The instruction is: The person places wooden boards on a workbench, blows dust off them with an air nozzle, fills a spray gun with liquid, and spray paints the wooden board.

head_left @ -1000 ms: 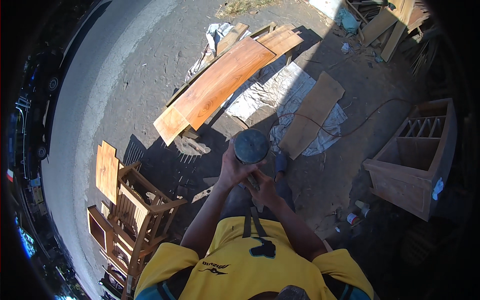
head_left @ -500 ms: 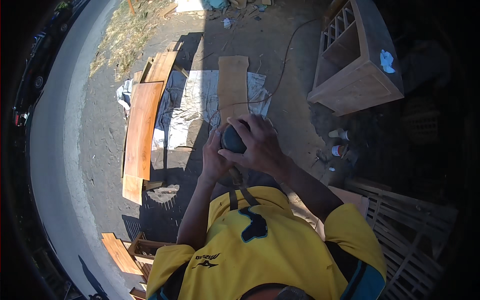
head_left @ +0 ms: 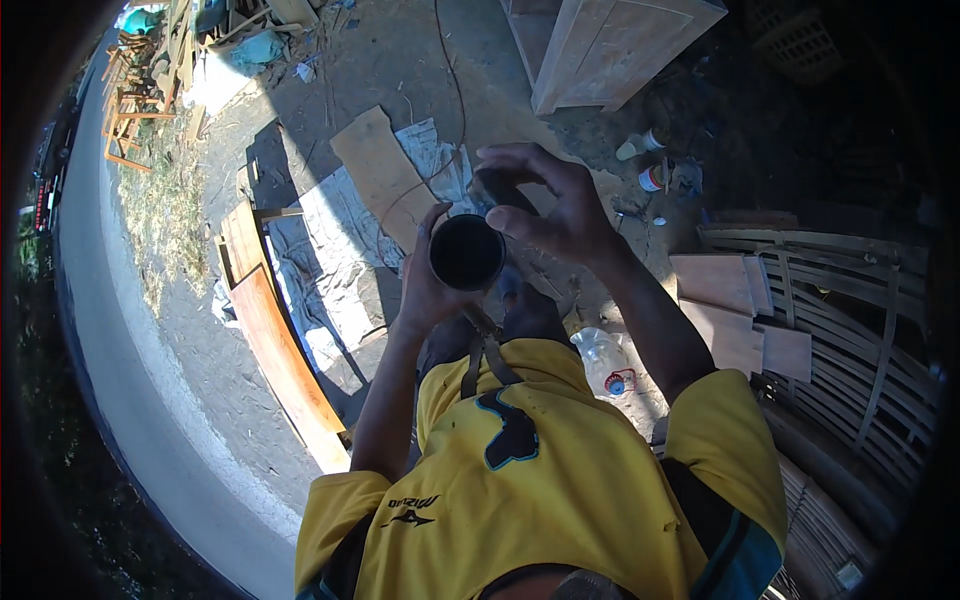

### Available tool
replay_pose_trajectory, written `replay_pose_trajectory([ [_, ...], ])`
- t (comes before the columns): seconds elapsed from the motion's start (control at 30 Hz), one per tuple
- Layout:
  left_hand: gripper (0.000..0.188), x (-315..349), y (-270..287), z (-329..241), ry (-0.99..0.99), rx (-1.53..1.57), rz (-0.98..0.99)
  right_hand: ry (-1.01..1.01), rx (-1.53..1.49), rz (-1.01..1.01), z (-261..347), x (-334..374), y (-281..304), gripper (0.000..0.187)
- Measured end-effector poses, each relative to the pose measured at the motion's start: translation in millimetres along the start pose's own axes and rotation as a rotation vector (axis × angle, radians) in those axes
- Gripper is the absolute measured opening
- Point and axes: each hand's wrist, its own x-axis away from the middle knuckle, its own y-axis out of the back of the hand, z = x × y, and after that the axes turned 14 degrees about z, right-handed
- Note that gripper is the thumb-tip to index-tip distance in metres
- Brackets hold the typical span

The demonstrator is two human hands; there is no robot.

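In front of my body, my left hand [head_left: 424, 284] wraps round a dark, round cup-like container [head_left: 467, 254]. Its open mouth faces up, and the inside looks too dark to make out any contents. Just beyond its rim to the right, my right hand [head_left: 570, 208] curves its thumb and fingers around a dark round piece [head_left: 497, 190] that looks like the container's lid. Part of that piece is hidden by the fingers and shadow.
Ahead lie a brown board [head_left: 385, 170] and a pale cloth [head_left: 325, 255]. Orange-brown planks [head_left: 285, 345] rest at left. A wooden cabinet [head_left: 625, 50] stands far right, with a white-and-red tub [head_left: 650, 179] nearby. A clear plastic jug [head_left: 602, 352] and panels [head_left: 722, 335] sit at right.
The dark lid has come off the container; my right hand has moved right with it, exposing the open mouth. My view has turned to the right.
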Motion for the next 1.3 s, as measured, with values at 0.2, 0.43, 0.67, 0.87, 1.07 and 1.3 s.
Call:
replay_pose_trajectory([
  [0.2,0.141,-69,7,11,-0.145,0.100,0.299,-0.225,-0.432,-0.034,-56,-3,35,0.064],
  [0.43,0.126,-140,-29,50,-0.234,-0.006,0.530,-0.360,-0.657,-0.245,-142,43,43,0.043],
  [0.67,0.105,-238,-87,85,-0.077,-0.115,0.364,-0.978,-0.025,-1.024,-452,227,63,0.043],
  [0.87,0.105,-367,-147,178,-0.042,-0.270,0.425,-1.395,0.352,-1.181,-689,364,181,0.054],
  [1.07,0.114,-467,-250,305,-0.179,-0.190,0.545,-1.397,0.316,-1.323,-824,461,272,0.054],
  [1.3,0.099,-519,-315,430,-0.124,0.074,0.555,-0.888,-0.515,-1.396,-868,428,278,0.033],
])
